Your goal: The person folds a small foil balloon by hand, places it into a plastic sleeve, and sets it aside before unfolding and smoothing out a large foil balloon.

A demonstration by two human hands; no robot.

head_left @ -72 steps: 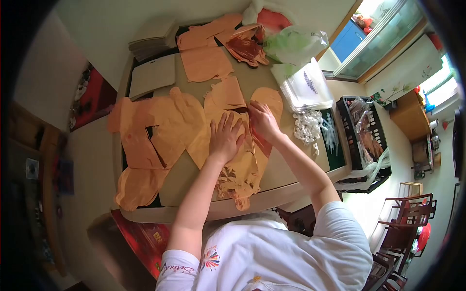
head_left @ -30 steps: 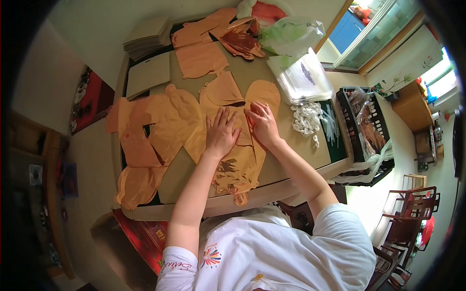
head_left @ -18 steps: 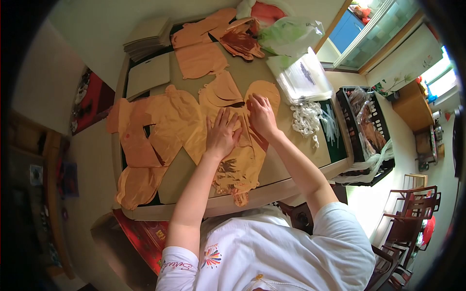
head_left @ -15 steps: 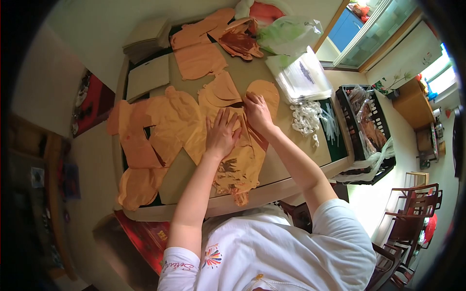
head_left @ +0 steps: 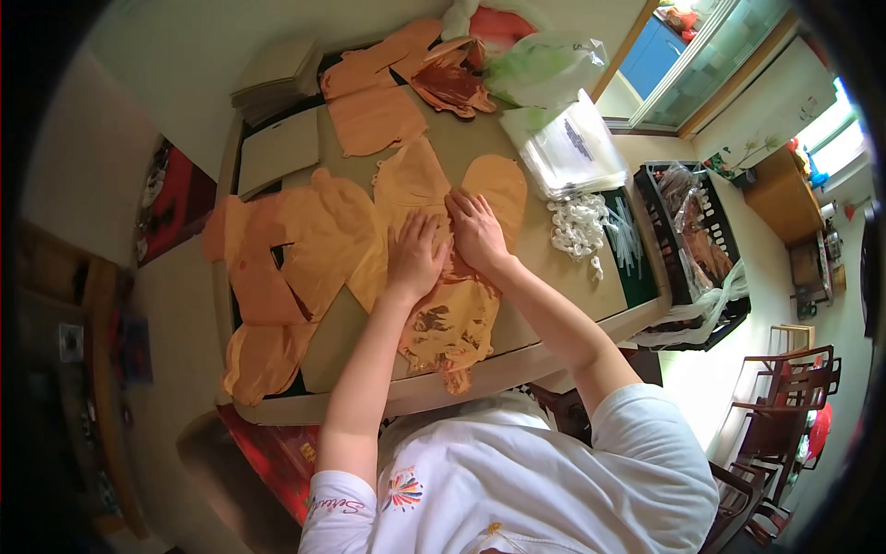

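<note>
pressing my flat, open left hand (head_left: 417, 258) and right hand (head_left: 475, 231) on the foil balloon (head_left: 443, 314), i've drawn my grip together since earlier, gripping nothing, flattening it.

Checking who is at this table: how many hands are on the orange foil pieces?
2. The left hand lies flat on the orange foil piece; the right hand presses beside it. No other hands show.

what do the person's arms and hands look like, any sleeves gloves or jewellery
Both hands, left hand and right hand, are bare, with no gloves; no rings or watch can be made out. The forearms are uncovered. Short white T-shirt sleeves end above the elbows; the left sleeve bears script lettering beside a colourful print.
</note>
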